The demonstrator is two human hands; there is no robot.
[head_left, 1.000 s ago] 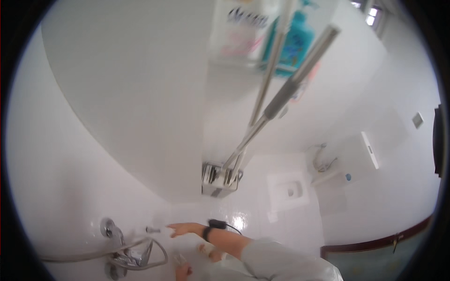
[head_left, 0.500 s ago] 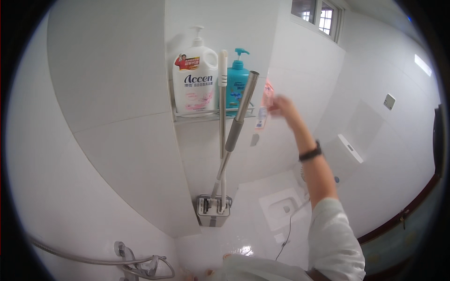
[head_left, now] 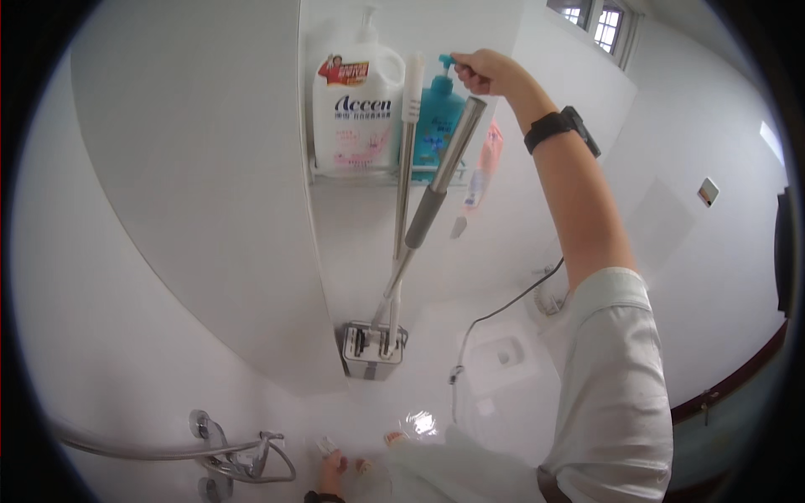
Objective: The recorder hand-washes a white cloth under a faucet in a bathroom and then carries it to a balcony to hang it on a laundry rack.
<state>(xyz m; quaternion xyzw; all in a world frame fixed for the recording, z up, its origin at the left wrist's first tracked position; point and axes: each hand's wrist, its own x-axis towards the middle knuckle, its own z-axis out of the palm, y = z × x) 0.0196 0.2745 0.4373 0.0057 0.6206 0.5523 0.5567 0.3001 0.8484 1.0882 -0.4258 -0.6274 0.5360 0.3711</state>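
Crossing poles (head_left: 426, 216): two, running from between 6 and 7 up toward 12 and 1 o'clock
White pump bottle (head_left: 359, 138): 11 o'clock, on the wire shelf (head_left: 356, 179)
Teal pump bottle (head_left: 431, 136): between 12 and 1, same shelf, partly behind the poles
Bucket (head_left: 374, 369): between 6 and 7, poles' lower ends inside
Right hand (head_left: 488, 73): 1 o'clock, fingers curled, thumb and forefinger pinched on the teal pump
Left hand (head_left: 334, 462): between 6 and 7, at a pale item (head_left: 325, 444); cannot tell if fingers grip it
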